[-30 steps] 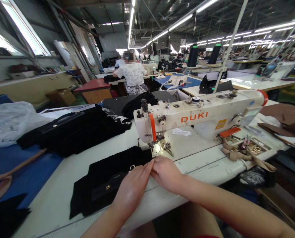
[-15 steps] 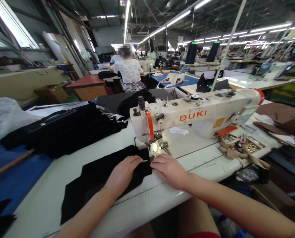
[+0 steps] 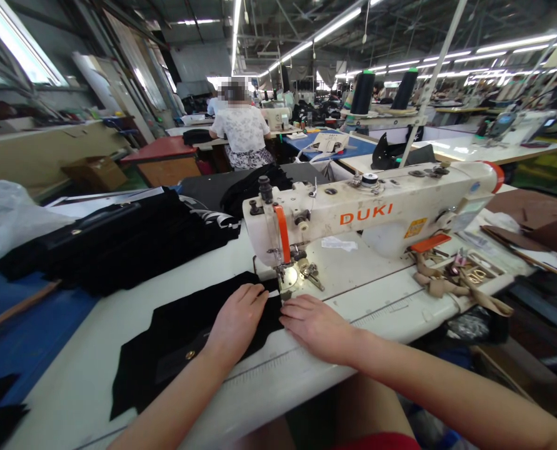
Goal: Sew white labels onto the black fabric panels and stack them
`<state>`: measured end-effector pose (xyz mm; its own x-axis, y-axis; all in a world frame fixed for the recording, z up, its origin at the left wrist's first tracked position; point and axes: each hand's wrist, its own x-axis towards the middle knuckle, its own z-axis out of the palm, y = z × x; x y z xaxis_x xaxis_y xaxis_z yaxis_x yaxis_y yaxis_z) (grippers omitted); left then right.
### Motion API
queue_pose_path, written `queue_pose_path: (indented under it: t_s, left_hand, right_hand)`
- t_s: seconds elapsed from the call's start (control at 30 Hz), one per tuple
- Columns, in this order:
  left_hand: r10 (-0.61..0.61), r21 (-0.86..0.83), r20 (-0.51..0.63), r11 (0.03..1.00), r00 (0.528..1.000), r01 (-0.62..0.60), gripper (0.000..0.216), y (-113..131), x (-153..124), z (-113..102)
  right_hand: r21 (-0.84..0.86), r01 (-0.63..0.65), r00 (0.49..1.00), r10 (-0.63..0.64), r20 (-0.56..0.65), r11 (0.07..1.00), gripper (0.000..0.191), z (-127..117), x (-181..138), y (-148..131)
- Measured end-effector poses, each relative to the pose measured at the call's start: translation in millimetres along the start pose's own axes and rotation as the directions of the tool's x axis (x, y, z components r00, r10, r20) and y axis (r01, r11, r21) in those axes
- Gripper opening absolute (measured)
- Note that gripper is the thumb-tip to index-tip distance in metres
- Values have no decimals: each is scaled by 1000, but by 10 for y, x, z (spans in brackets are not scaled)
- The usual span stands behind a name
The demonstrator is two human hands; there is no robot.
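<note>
A black fabric piece [image 3: 175,340] with small metal studs lies on the white sewing table [image 3: 85,381], its right end at the needle of a cream DUKI sewing machine [image 3: 367,215]. My left hand [image 3: 238,322] rests flat on the fabric's right end, fingers stretched toward the presser foot [image 3: 285,278]. Beside it, my right hand [image 3: 318,325] lies flat on the table at the fabric's edge, fingertips pointing left just in front of the needle plate. Neither hand grips anything.
A stack of black fabric pieces [image 3: 119,240] sits at the left behind the work. A tray with scissors and beige straps [image 3: 466,278] lies at the right. A white plastic bag [image 3: 6,215] is far left. Another person [image 3: 240,134] sits at a farther table.
My left hand slid left onto the fabric and flattened. The fabric's end shifted closer under the presser foot. My right hand stayed at the fabric's edge.
</note>
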<state>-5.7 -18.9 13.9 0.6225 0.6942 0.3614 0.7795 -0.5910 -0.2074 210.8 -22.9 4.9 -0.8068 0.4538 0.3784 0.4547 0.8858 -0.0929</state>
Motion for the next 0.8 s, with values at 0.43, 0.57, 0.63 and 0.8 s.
queue_pose_path:
  t_s: [0.43,0.57,0.63,0.8]
  left_hand:
    - [70,-188,64,981,996,-57,26,-28,74,-45]
    - [89,-199,4,976,996,-86,20,-29,44,-2]
    - [106,-174,-24,979,994,-109,20,-25,12,17]
    - [133,-132,-75,981,988,-142,24,-19,-29,49]
  right_hand:
    - [45,-10,1000,10,-9,999,21,6,-23,5]
    - [47,-16,1000,16,-10,999,21,13,-27,3]
    - [49,-22,1000,23,-10,999,21,13,-26,0]
    - [46,-31,999,32,-20,998,21,-7,-18,-12]
